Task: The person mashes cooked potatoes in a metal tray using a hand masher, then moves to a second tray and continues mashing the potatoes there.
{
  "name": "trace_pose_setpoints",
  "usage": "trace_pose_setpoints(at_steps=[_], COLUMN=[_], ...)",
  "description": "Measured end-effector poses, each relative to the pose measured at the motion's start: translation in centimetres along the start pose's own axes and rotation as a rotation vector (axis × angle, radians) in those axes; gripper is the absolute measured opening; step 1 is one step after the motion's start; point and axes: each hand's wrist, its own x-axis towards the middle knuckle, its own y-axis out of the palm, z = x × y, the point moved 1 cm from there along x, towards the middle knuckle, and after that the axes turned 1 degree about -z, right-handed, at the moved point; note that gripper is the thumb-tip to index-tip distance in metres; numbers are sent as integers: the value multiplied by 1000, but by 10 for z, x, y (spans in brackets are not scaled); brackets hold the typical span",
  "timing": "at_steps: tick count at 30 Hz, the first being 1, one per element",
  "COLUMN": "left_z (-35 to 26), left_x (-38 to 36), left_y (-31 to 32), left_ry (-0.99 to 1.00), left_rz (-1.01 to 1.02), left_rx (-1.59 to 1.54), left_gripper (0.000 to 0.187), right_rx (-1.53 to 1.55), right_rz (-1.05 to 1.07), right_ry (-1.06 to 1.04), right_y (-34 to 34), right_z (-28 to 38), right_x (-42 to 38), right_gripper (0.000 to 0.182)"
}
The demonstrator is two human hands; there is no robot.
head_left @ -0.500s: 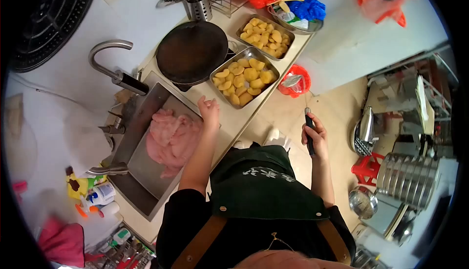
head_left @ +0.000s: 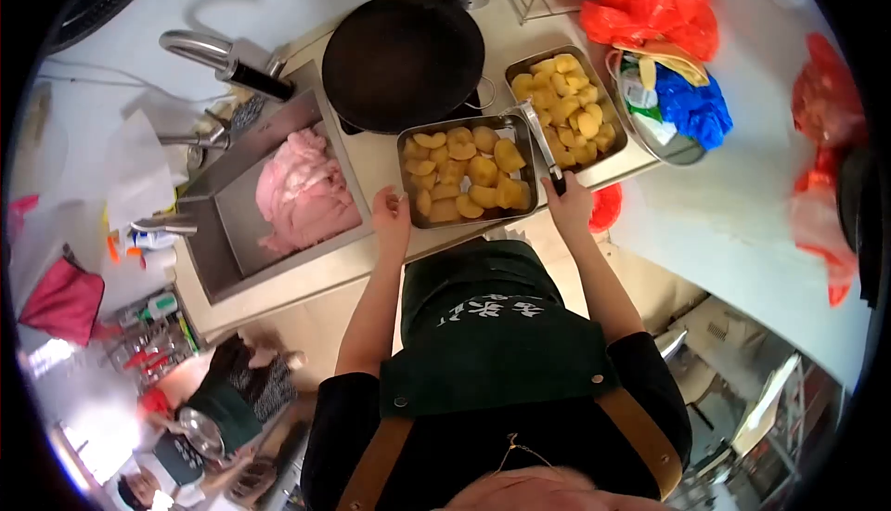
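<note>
My left hand (head_left: 391, 213) is beside the front left corner of the nearer metal tray (head_left: 442, 223), its fingers curled in. What they hold, if anything, is too small to make out. Peeled, cut potatoes (head_left: 452, 172) fill this tray. At its right side, my right hand (head_left: 568, 203) grips the black handle of a knife (head_left: 541, 140), whose metal part points away over the gap between the trays. The farther metal tray (head_left: 608, 107) holds more yellow potato pieces (head_left: 571, 103).
Pink raw meat (head_left: 304, 191) lies in the steel sink (head_left: 227, 232), under a curved tap (head_left: 218, 51). A black pan (head_left: 404, 61) stands behind the nearer tray. Red plastic bags (head_left: 650, 0) and a bowl holding a blue bag (head_left: 691, 107) are at the back right. Another person (head_left: 181, 460) is at lower left.
My body has turned toward the trays. My right hand has brought the knife from over the floor to beside the nearer tray. My left hand has moved from the sink's edge to that tray's corner.
</note>
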Motion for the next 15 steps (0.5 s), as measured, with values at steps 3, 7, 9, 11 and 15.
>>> trace_pose_setpoints(at_steps=[3, 7, 9, 11, 15], left_z=[-3, 6, 16, 19, 2], left_x=[-1, -9, -6, -6, -3], left_y=[2, 7, 6, 7, 4], left_ry=[-40, -50, -35, -14, -24], left_rz=[10, -29, -7, -12, 6], left_rx=[63, 81, 144, 178, 192], left_gripper=[22, 19, 19, 19, 16], right_rx=[124, 179, 190, 177, 171], right_rz=[33, 67, 32, 75, 122], right_ry=[-30, -45, -133, -117, -86], right_y=[10, 29, 38, 45, 40], right_z=[8, -2, -6, -10, 0], right_x=[8, 7, 9, 12, 20], right_gripper=[27, 23, 23, 22, 17])
